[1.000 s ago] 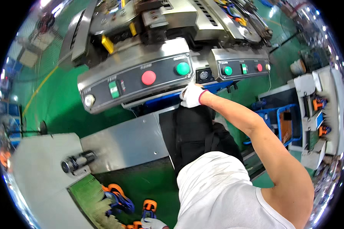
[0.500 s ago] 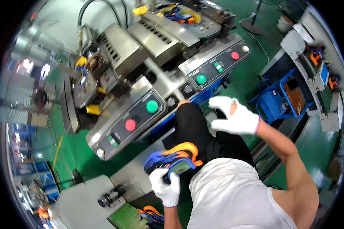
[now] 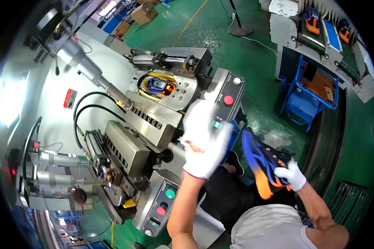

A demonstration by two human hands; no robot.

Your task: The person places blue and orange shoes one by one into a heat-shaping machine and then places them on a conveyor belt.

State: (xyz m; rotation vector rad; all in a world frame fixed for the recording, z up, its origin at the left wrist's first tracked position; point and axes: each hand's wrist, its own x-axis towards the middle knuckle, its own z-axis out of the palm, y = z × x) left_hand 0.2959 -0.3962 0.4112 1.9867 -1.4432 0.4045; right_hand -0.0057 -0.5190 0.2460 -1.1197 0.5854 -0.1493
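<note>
My right hand [image 3: 293,175], in a white glove, grips a blue, black and orange sneaker [image 3: 257,159] over my lap, toe pointing away. The glove wraps the shoe's side near its opening. My left hand [image 3: 205,145], also gloved, is raised over the far control panel [image 3: 223,94] of the machine. It is somewhat blurred, its fingers stretched out and nothing seen in it; it hides part of the panel. Whether it touches the panel I cannot tell. Beyond it, another sneaker [image 3: 158,85] sits in the machine's yellow-lined mould [image 3: 175,79].
A nearer control panel [image 3: 164,203] carries green and red buttons. Metal machine housings [image 3: 126,149] stand at the left. On the right are a blue cart [image 3: 300,106] and a conveyor [image 3: 311,43] with sneakers on it. A stand base [image 3: 240,30] rests on the green floor.
The sneaker has passed from my left hand to my right and moved rightward. My left hand has risen toward the far panel. The view has turned toward the far mould.
</note>
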